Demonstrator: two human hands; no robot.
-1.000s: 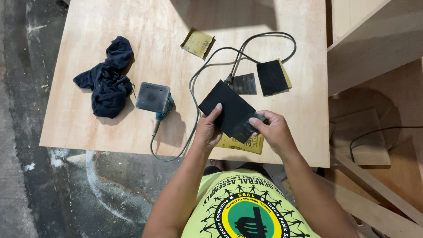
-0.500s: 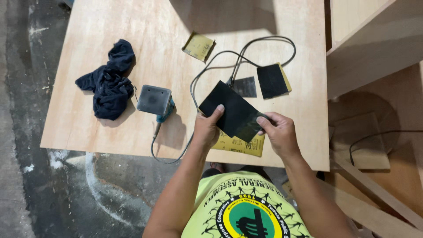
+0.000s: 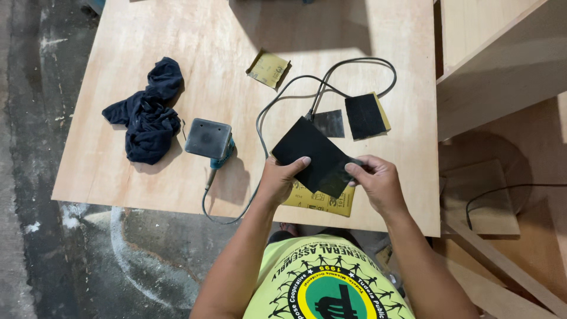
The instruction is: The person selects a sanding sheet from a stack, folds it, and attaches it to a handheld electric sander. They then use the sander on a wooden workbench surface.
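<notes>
Plywood table (image 3: 147, 177), black sandpaper sheet (image 3: 310, 155)

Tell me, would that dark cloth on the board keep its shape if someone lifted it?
Probably not. The dark cloth lies crumpled in soft folds on the wooden board, so it would likely droop and unfold when lifted. It looks light. Pushed, it would probably bunch up and drag, not roll.
</notes>
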